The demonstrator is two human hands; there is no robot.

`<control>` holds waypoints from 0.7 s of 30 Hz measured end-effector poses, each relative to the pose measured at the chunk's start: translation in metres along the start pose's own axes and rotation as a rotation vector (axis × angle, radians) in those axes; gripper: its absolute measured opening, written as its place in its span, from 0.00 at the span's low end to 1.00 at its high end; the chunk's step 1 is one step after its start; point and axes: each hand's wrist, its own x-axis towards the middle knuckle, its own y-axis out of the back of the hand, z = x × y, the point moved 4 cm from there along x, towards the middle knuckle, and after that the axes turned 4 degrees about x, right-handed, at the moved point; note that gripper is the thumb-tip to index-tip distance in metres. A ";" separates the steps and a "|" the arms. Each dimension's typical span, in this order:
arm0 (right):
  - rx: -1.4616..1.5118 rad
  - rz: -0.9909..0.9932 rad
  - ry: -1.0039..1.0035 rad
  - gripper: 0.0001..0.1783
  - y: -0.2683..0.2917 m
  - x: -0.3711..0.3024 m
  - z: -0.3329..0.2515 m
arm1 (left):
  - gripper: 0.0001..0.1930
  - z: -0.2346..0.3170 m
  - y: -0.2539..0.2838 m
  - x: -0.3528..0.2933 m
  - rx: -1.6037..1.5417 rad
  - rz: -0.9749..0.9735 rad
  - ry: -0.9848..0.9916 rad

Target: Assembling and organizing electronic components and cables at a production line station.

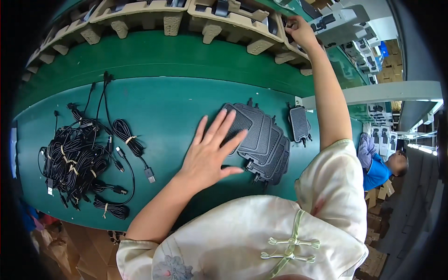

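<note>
My left hand (204, 156) is spread flat, its fingertips resting on the near-left part of a fanned stack of black rectangular pads (266, 135) with a fine textured surface and small clips at the edges. Apart from the stack, to its right, lies one similar black pad (298, 123). My right arm stretches to the far right, where my right hand (300, 31) dips its bent fingers into the end of a brown moulded-pulp tray (259, 46). Whatever those fingers hold is hidden by the hand and the tray.
On the left of the green table (172, 107) lies a tangled heap of black USB cables (74, 158) tied with bands. A raised green ledge carries more pulp trays (140, 17) with dark parts. White boxes (338, 25) stand far right, and another person in blue (377, 172) is beyond.
</note>
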 end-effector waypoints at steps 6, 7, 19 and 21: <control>-0.127 -0.002 0.028 0.19 0.000 -0.004 -0.001 | 0.35 -0.010 -0.015 -0.004 0.040 -0.022 0.047; -0.226 0.013 0.078 0.19 0.001 -0.004 -0.005 | 0.35 -0.011 -0.016 -0.004 0.041 -0.025 0.050; -0.088 0.467 0.177 0.19 0.030 -0.082 -0.056 | 0.15 -0.058 0.001 -0.002 -0.932 0.401 0.562; 0.343 0.212 0.075 0.17 0.018 -0.119 -0.085 | 0.14 -0.056 -0.001 -0.002 -1.333 0.474 0.538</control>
